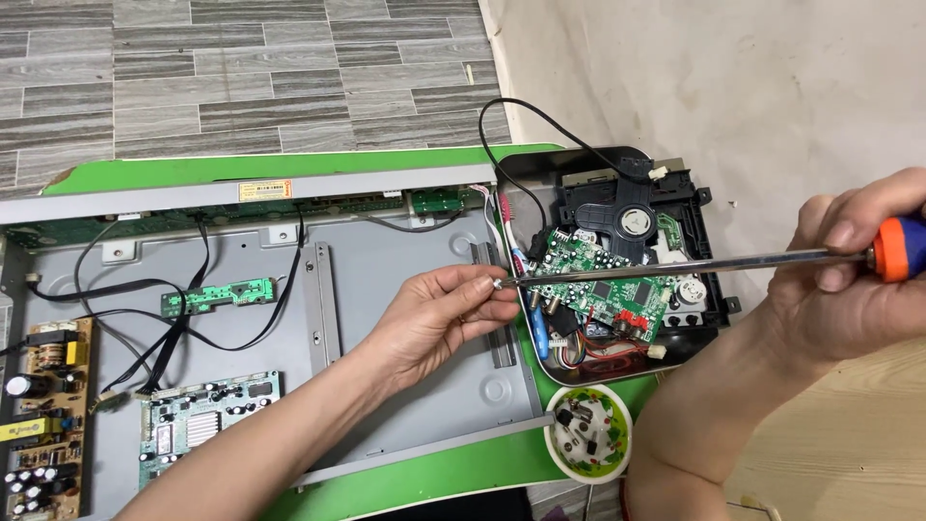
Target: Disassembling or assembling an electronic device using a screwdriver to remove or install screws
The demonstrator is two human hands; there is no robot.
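The table is bright green. On it lies a grey metal chassis with green circuit boards and black cables. The screwdriver has an orange and blue handle and a silver shaft. The small bowl is white with green marks. The floor tiles are grey, striped.

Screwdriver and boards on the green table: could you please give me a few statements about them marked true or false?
1. The right hand holds the screwdriver by its orange and blue handle. True.
2. The left hand pinches at the screwdriver's tip. True.
3. The small bowl sits on the tiled floor. False: it rests at the green table edge.
4. The disc drive lies left of the metal chassis. False: it lies to the right.
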